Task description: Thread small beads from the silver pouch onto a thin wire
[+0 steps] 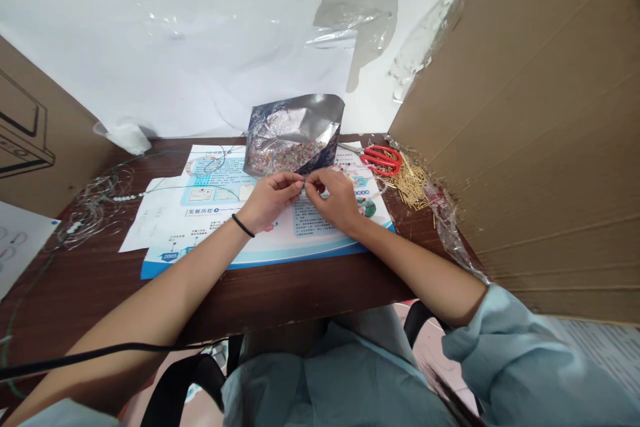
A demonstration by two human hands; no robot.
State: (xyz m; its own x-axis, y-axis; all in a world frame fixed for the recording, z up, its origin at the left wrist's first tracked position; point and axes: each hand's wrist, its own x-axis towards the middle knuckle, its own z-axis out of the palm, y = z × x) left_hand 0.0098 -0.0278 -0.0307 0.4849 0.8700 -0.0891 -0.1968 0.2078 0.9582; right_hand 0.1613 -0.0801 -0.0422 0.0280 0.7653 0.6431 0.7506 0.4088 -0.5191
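Observation:
My left hand (273, 199), with a black band on its wrist, is closed in a pinch over the printed sheet (260, 240). Its fingertips meet those of my right hand (336, 199), which is pinched too. Whatever sits between the fingertips is too small to make out. Just behind my hands stands an open silvery bag (300, 121) holding many small mixed-colour beads (285, 157). A thin dark thread (210, 185) runs over the sheet toward my left hand, and a row of white beads (129, 197) lies at the left.
Red-handled scissors (383, 160) lie right of the bag, beside a heap of thin gold-coloured sticks (411, 185). Tangled clear thread (95, 207) covers the table's left side. Cardboard walls (545, 120) rise at both sides. A crumpled white wad (131, 138) sits at the back left.

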